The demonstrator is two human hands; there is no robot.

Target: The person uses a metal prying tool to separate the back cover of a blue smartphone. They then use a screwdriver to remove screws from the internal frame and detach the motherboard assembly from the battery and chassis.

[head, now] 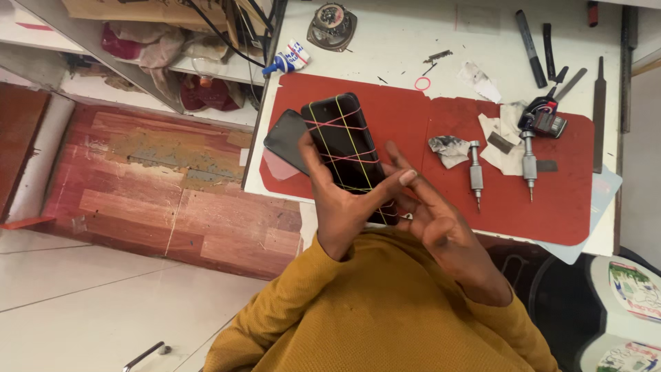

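Above the red mat [509,207], left hand [344,207] grips banded phone [344,148]; right hand [430,213] open beside it.

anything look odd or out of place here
Yes. The black phone in the left hand is strapped with crisscrossed pink and yellow rubber bands. A stray pink rubber band lies loose on the red mat, beside crumpled, dirty paper scraps.

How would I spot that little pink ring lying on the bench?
Start at the red mat covering the white bench. Follow its top edge to the middle, above the two metal screwdrivers. There, just off the mat on the white surface, lies the pink rubber band, the only small open circle among the dark scraps.
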